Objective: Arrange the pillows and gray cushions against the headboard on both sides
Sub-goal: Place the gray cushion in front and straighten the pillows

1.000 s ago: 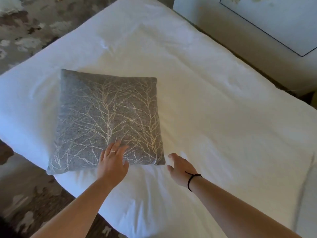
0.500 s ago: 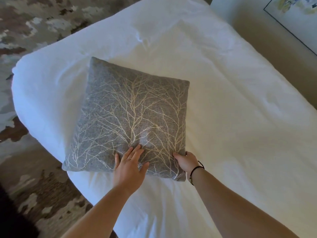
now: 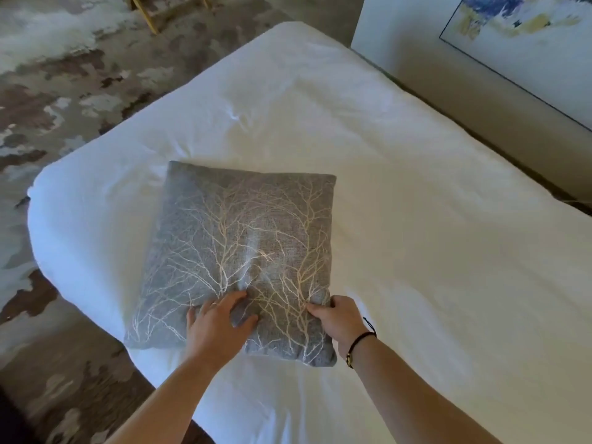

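A square gray cushion (image 3: 243,238) with a pale branch pattern lies flat on the white bed (image 3: 416,193), near its left edge. My left hand (image 3: 217,325) pinches a fold of the cushion's cover near its closest edge, thumb and fingers bunching the fabric. At the cushion's near right edge my right hand (image 3: 339,318) grips it, thumb on top and fingers tucked under the side. No white pillows or headboard are in view.
Patterned brown and grey carpet (image 3: 64,91) lies left of the bed. Yellow wooden furniture legs (image 3: 150,17) stand at the far side. A framed painting (image 3: 528,36) hangs on the wall (image 3: 400,43) to the right of the bed.
Both hands have gone from reaching and touching to taking hold of the cushion. My left fingers now bunch the cover, and my right hand has closed round the near right edge.
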`<state>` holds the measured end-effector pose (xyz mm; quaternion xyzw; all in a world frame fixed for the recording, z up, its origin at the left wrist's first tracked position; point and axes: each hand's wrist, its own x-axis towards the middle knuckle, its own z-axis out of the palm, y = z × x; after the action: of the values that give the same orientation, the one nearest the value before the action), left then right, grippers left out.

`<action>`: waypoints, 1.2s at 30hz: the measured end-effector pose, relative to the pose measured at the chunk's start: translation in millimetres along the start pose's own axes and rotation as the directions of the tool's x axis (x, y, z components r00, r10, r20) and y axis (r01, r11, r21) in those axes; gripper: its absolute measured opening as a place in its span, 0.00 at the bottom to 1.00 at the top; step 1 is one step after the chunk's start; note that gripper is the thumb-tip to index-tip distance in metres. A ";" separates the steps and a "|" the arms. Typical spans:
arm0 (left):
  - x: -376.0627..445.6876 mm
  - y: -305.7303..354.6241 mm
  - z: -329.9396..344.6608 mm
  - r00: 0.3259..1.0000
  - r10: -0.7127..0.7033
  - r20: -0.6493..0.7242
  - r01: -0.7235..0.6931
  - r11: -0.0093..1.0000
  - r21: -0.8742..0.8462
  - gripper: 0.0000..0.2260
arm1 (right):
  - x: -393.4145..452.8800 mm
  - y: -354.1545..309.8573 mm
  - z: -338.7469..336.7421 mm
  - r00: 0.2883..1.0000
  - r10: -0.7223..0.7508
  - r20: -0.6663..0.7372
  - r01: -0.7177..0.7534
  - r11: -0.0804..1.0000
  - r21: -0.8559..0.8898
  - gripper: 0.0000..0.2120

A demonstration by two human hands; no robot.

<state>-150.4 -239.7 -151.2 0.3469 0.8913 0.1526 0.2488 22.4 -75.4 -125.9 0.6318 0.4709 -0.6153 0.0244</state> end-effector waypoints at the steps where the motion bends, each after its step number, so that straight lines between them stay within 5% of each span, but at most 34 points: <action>1: -3.1 5.0 -5.4 1.000 0.024 0.019 -0.023 1.000 -0.013 0.29 | -13.1 -1.0 -5.7 0.999 -0.014 -0.044 0.014 1.000 0.003 0.11; 7: -37.8 107.3 -23.9 0.917 0.300 0.262 -0.298 0.953 -0.050 0.49 | -110.0 -3.6 -111.4 0.937 -0.212 -0.278 0.189 0.976 -0.105 0.15; 14: -134.9 297.3 -0.9 0.578 0.728 0.368 -0.752 0.650 -0.105 0.52 | -251.0 56.7 -280.0 0.814 -0.489 -0.314 0.302 0.817 -0.491 0.21; 18: -182.5 410.7 11.9 0.275 0.904 0.326 -0.950 0.307 -0.050 0.50 | -323.0 132.3 -345.1 0.790 -0.526 -0.317 0.295 0.778 -0.555 0.19; 20: -208.7 459.7 26.1 0.079 0.900 0.430 -0.996 0.051 0.078 0.50 | -348.7 180.0 -369.7 0.811 -0.503 -0.301 0.262 0.770 -0.582 0.15; 23: -255.0 509.6 64.2 -0.081 0.770 0.632 -0.951 -0.249 0.181 0.43 | -369.3 251.2 -392.7 0.820 -0.484 -0.306 0.271 0.799 -0.537 0.15; 26: -300.4 536.2 106.0 -0.104 0.603 0.791 -0.902 -0.392 0.180 0.37 | -368.8 308.4 -396.4 0.798 -0.479 -0.366 0.294 0.839 -0.458 0.16; 30: -335.1 561.8 132.8 -0.025 0.599 0.800 -0.898 -0.365 0.245 0.24 | -358.9 356.5 -399.6 0.693 -0.462 -0.554 0.299 0.882 -0.363 0.15; 33: -350.9 576.0 136.6 0.052 0.610 0.791 -0.875 -0.354 0.330 0.13 | -360.2 367.9 -406.7 0.729 -0.386 -0.565 0.325 0.922 -0.211 0.26; 36: -361.5 584.7 137.2 0.069 0.612 0.788 -0.840 -0.391 0.377 0.07 | -360.6 368.2 -412.5 0.763 -0.395 -0.511 0.283 0.916 -0.285 0.32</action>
<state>471.8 -60.3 117.0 0.9268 0.2944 -0.2302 -0.0366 636.1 -231.8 60.5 0.6822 0.6204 -0.3495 -0.1662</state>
